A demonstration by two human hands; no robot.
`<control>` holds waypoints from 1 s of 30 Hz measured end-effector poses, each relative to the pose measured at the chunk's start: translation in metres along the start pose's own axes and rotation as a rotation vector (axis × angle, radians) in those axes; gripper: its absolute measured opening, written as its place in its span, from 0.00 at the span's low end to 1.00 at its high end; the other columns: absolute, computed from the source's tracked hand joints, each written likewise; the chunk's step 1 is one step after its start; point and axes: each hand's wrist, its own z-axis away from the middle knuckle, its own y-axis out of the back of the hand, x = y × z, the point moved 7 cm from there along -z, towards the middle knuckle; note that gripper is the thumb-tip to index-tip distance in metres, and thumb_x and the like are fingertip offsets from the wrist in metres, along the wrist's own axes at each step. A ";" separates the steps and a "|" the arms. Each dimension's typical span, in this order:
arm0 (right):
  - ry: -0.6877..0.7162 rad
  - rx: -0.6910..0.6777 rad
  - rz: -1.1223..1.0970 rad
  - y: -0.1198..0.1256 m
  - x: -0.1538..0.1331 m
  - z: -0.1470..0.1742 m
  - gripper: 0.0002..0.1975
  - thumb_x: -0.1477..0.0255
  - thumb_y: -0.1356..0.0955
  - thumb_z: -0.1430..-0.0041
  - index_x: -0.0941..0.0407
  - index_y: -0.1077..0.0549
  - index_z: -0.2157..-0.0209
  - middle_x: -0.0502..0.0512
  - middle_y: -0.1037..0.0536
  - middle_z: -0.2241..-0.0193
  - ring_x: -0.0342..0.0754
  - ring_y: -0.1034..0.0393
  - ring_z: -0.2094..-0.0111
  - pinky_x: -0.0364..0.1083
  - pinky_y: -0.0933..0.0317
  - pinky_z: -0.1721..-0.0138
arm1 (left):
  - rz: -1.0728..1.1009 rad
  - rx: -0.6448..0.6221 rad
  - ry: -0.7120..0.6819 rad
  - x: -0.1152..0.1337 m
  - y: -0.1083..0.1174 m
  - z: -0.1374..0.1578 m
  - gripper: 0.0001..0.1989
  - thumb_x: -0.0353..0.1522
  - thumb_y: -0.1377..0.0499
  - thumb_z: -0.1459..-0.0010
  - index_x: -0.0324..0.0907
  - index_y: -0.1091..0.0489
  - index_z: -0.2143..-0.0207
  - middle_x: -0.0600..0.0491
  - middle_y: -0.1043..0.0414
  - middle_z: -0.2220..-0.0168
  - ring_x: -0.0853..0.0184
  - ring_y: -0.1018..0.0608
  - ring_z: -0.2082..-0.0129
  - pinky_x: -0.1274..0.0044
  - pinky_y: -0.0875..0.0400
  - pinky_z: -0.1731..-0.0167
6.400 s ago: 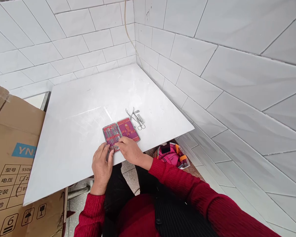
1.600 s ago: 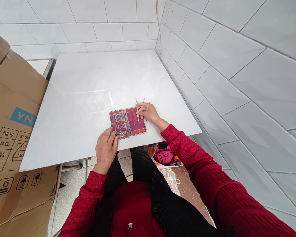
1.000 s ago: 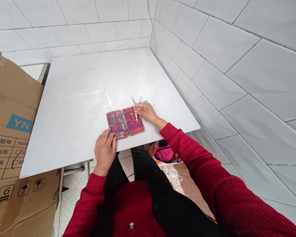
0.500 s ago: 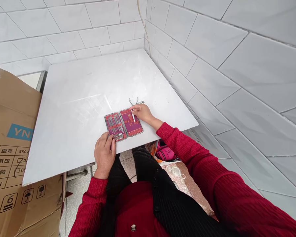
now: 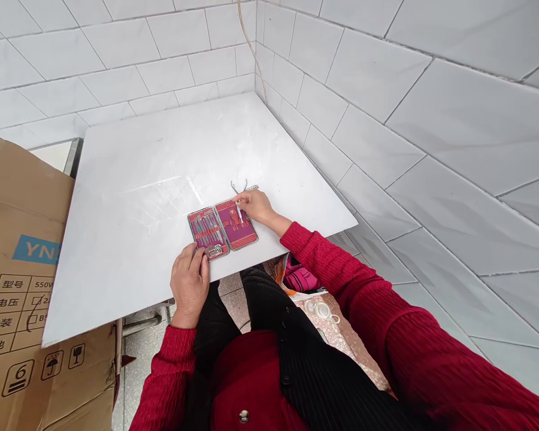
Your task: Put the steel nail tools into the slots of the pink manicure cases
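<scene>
A manicure case lies unfolded on the white table, red with a purple lining. Its left half holds several slim metal tools in a row and a nail clipper near the front edge. My left hand has its fingers closed at the front left corner of the case. Over the right half, my right hand pinches a small silver manicure tool; its exact kind is mostly hidden by the fingers. Just behind that hand lie thin metal handles, their other end covered.
The white tabletop reaches back to tiled walls. A cardboard box stands against its left side. A pink and black item in a bag and a white round lid are below the front edge, on the right.
The view has shifted slightly, so the table and case appear a little more to the left. Both hands stay about where they were on the case, the right still pinching the silver tool.
</scene>
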 end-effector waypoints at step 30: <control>0.074 -0.074 0.586 -0.010 -0.041 0.016 0.09 0.77 0.33 0.38 0.58 0.19 0.65 0.63 0.18 0.62 0.56 0.26 0.59 0.49 0.42 0.61 | -0.006 -0.024 -0.020 0.003 -0.001 -0.001 0.16 0.35 0.49 0.29 0.41 0.26 0.47 0.40 0.27 0.42 0.53 0.25 0.43 0.60 0.32 0.43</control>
